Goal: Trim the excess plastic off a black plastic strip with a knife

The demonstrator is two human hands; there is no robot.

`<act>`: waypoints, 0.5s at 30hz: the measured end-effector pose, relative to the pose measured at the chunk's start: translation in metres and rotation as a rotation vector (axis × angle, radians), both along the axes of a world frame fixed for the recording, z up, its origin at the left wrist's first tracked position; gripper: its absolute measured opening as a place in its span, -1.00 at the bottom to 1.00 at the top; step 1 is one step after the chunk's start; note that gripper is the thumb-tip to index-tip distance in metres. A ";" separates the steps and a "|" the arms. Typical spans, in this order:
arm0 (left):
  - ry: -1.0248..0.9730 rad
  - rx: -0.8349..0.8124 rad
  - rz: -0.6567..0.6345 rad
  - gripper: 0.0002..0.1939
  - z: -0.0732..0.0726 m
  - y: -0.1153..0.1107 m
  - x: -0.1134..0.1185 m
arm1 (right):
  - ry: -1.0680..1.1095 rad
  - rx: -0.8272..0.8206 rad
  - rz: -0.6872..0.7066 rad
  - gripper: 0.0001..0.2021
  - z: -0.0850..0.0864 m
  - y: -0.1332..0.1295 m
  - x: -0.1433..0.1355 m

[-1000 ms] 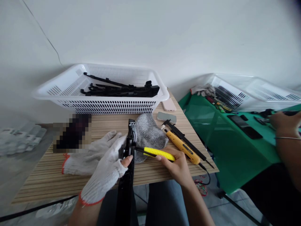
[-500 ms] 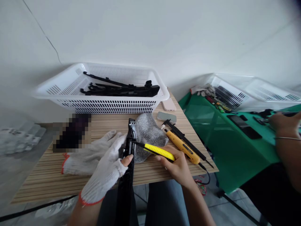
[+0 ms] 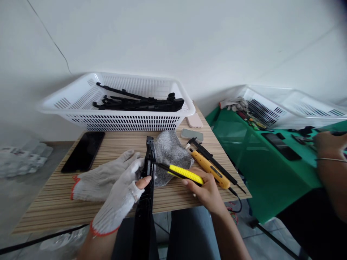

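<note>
My left hand (image 3: 126, 195), in a white knit glove with the thumb bare, is closed around a long black plastic strip (image 3: 146, 195) that stands up from my lap past the table's front edge. A yellow and black utility knife (image 3: 187, 174) is gripped in my bare right hand (image 3: 207, 189), and its dark tip reaches the right side of the strip near its upper part. Behind the strip lies a grey cloth (image 3: 173, 153). A second white glove (image 3: 100, 180) rests flat on the table, left of my left hand.
A white basket (image 3: 127, 121) at the back holds several black plastic strips (image 3: 141, 103). A phone (image 3: 82, 151) lies left. To the right are a yellow corded tool (image 3: 210, 169), black calipers (image 3: 217, 159), a grey block (image 3: 192, 134) and a pink phone (image 3: 194, 120). Another person's arm (image 3: 330, 169) works over a green table (image 3: 235, 144).
The strip's upper end has tilted slightly left and turned in my left hand. My right hand has shifted a little right and down with the utility knife.
</note>
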State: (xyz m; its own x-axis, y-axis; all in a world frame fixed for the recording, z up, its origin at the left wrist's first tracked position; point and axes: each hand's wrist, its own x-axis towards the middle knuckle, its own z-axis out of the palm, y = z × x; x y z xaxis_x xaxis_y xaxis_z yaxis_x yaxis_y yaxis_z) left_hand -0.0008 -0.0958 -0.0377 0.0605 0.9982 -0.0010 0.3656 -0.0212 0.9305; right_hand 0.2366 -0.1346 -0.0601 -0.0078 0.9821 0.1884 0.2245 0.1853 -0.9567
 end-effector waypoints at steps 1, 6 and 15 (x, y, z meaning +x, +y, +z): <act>0.008 0.002 0.016 -0.64 0.002 0.001 0.001 | -0.005 -0.003 0.005 -0.56 0.000 0.000 0.000; -0.098 0.002 0.088 -0.68 0.009 0.001 0.006 | -0.007 -0.012 -0.040 -0.56 -0.001 0.000 -0.001; -0.496 -0.275 0.065 -0.64 0.018 -0.004 0.014 | 0.030 -0.010 -0.182 -0.51 -0.001 0.001 -0.002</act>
State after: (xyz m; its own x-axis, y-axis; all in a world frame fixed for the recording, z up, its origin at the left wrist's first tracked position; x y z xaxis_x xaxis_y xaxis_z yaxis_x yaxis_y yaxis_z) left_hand 0.0131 -0.1001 -0.0199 0.0584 0.9670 -0.2480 -0.1240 0.2535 0.9593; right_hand 0.2348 -0.1334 -0.0613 0.1754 0.9686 0.1763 0.2250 0.1349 -0.9650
